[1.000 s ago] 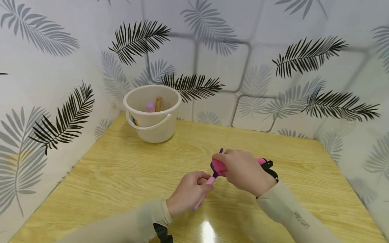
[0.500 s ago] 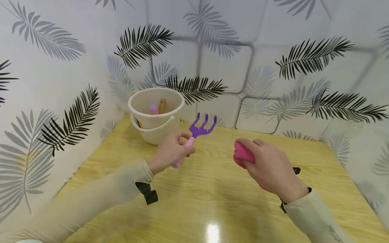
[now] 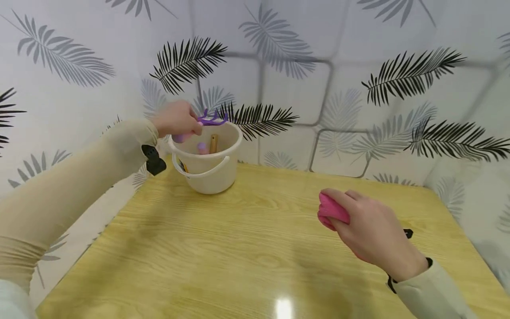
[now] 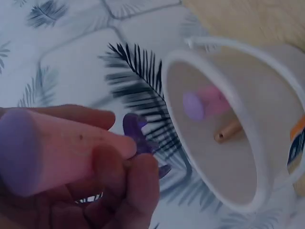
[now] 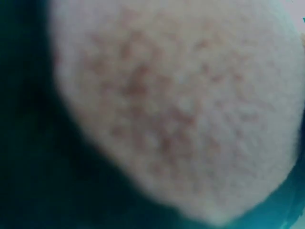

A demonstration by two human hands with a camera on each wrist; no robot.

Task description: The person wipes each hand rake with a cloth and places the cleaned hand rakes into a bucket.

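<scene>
My left hand (image 3: 177,118) grips a small garden hand fork by its pink handle (image 4: 81,150), which has a lilac end. Its purple tines (image 3: 213,120) point to the right, over the back rim of the white bucket (image 3: 211,179) in the head view. Inside the bucket stand another pink handle with a lilac end (image 4: 202,104) and a wooden handle (image 4: 228,131) with a hole. Over the right part of the table, my right hand (image 3: 370,230) holds a bunched pink cloth (image 3: 334,210). The right wrist view is filled by blurred skin.
The bucket's white carrying handle (image 3: 203,172) hangs down at its front, near an orange and dark label (image 3: 182,166). The wood-grain table (image 3: 239,248) meets leaf-patterned walls (image 3: 287,146) at the back and sides.
My left hand has carried the fork from beside the cloth leftward and up to the bucket. The right hand, still holding the cloth, has moved to the right, away from the fork.
</scene>
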